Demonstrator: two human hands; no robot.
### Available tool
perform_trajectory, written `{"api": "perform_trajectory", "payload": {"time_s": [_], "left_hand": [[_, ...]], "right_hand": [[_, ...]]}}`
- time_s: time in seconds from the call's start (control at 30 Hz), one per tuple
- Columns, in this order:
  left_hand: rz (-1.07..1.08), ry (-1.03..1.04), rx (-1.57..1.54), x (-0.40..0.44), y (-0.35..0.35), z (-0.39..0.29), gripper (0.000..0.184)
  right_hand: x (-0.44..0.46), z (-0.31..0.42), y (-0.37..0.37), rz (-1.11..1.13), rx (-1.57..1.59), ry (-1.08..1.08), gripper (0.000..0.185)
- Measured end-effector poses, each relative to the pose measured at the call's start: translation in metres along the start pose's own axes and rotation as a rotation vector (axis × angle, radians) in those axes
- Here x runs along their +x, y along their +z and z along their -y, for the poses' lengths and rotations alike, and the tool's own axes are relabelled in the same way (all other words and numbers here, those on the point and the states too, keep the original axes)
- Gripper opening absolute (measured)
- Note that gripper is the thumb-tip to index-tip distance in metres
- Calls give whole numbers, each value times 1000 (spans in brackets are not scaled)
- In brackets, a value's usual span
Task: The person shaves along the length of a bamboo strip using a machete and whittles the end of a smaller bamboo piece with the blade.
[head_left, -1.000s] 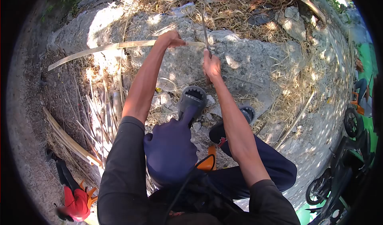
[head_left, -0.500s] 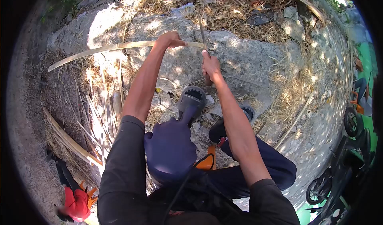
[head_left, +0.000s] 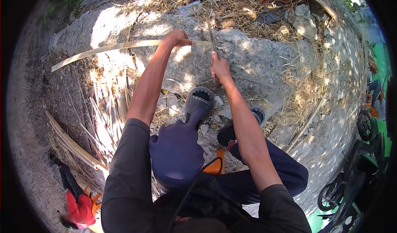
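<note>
My left hand is closed around a long, pale, flat strip that looks like split bamboo. The strip bends down to the left and its short right end passes to the knife. In my right hand is the handle of a long-bladed knife, its blade pointing up and away from me. The blade crosses the strip's right end; whether it cuts into it I cannot tell. Below both hands lies a big grey rock. My fingers partly hide the strip and the handle.
Several split strips lie at left, with thicker pieces nearer me. Curly shavings cover the ground beyond the rock. My sandalled foot is below the hands. A person in red sits lower left; a motorcycle stands right.
Both hands, the strip and the knife hold almost the same positions. The left hand has risen very slightly in view, and the strip's left end sits a touch higher.
</note>
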State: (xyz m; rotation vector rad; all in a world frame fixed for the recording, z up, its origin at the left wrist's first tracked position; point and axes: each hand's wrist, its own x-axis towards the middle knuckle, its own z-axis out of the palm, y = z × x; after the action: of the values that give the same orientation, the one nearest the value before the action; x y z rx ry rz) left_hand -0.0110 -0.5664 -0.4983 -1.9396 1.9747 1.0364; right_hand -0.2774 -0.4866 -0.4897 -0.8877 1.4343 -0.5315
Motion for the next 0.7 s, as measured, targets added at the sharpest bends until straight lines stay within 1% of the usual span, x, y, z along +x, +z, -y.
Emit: {"api": "perform_trajectory", "payload": {"time_s": [0.03, 0.1, 0.13, 0.17, 0.23, 0.27, 0.33, 0.37, 0.43, 0.47, 0.53, 0.57, 0.63, 0.67, 0.7], "left_hand": [[-8, 4, 4, -6, -4, -6, 63], [-49, -48, 120, -13, -7, -11, 59], [-210, 29, 60, -19, 1, -8, 52], [-206, 27, 63, -19, 3, -6, 52], [-224, -11, 72, -31, 7, -12, 53], [-221, -9, 73, -39, 10, -16, 53], [-284, 14, 38, -44, 15, -15, 54], [-258, -24, 44, -47, 17, -17, 56], [-361, 30, 40, -48, 29, -13, 52], [-359, 26, 39, -45, 32, -9, 52], [-393, 71, 117, -46, 39, -8, 46], [-383, 69, 116, -49, 43, -8, 46], [-416, 136, 125, -47, 44, -6, 41], [-466, 178, 144, -47, 47, -5, 38], [-474, 183, 147, -47, 46, -5, 38]], "right_hand": [[1, 2, -1, 20, -39, 66, 58], [3, 9, -2, -5, -9, 25, 58], [1, 9, -1, -29, 21, 2, 59], [-1, 10, -1, -27, 24, 5, 59], [-2, 5, -2, -18, 17, -84, 55], [-5, 2, -2, -20, 18, -81, 55], [-2, -5, -1, 13, -104, 54, 55], [-2, -4, -2, 12, -103, 46, 55], [-7, -3, -2, 6, -27, 45, 55], [-6, -3, -2, 9, -28, 48, 55], [-8, -4, 0, -41, -1, -47, 56], [-12, -5, 2, -40, 0, -37, 56], [-4, -10, 2, -28, -77, -97, 56], [5, -20, 6, -23, -80, 5, 56], [2, -13, 5, -27, -78, -4, 56]]}}
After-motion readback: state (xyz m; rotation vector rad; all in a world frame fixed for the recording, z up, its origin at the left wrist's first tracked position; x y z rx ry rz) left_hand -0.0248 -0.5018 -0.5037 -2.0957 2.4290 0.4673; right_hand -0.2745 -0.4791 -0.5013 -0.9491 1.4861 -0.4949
